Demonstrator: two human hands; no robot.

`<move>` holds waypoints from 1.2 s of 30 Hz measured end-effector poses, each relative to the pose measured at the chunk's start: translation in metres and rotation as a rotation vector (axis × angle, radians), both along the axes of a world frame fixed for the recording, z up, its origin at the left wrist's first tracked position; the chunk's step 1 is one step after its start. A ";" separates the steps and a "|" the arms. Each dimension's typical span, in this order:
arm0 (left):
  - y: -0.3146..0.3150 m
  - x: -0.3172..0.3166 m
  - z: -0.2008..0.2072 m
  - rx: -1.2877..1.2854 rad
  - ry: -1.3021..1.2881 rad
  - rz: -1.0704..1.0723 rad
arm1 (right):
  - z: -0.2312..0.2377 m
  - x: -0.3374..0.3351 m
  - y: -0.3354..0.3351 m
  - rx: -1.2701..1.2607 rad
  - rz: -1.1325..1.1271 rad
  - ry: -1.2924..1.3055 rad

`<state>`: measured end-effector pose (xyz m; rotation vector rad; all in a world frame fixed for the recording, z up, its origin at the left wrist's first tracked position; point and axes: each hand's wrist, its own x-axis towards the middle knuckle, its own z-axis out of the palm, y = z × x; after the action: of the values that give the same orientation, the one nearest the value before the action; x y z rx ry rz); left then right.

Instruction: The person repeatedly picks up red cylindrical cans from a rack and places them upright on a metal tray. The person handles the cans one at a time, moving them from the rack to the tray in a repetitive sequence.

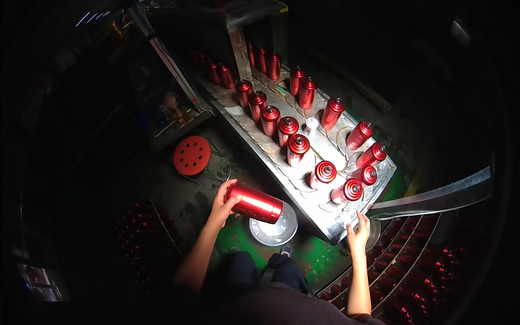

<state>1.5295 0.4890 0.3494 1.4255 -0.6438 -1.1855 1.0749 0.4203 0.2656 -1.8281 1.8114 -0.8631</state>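
My left hand (221,203) grips a shiny red metal canister (255,203) by one end. The canister lies tilted nearly sideways, its other end over a pale round basin (286,230) on the floor. At the near end of the metal conveyor table (323,223), my right hand (358,234) is raised with its fingers apart, and I see nothing in it. Closest to that hand on the table stands a red canister with a stepped top (348,191). Another canister (325,173) stands just left of it.
Several more red canisters (298,147) stand in rows along the table. A small white object (311,125) sits among them. Left of the table is a red round stool (192,155). A curved metal strip (433,199) juts out at right, above racks of red canisters (428,276).
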 end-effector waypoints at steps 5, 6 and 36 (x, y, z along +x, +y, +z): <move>-0.022 0.019 -0.009 -0.139 -0.020 -0.064 | 0.005 0.016 0.020 0.011 -0.051 -0.020; -0.027 0.023 -0.010 -0.140 0.005 -0.097 | 0.011 0.023 0.022 0.007 -0.070 0.004; -0.072 0.097 0.029 -0.509 -0.435 -0.513 | 0.018 0.172 0.257 0.263 -0.342 -0.124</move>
<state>1.6267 0.4168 0.3785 1.1045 -1.5664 -0.9828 1.2466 0.6773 0.2832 -1.2987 2.0776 -0.7891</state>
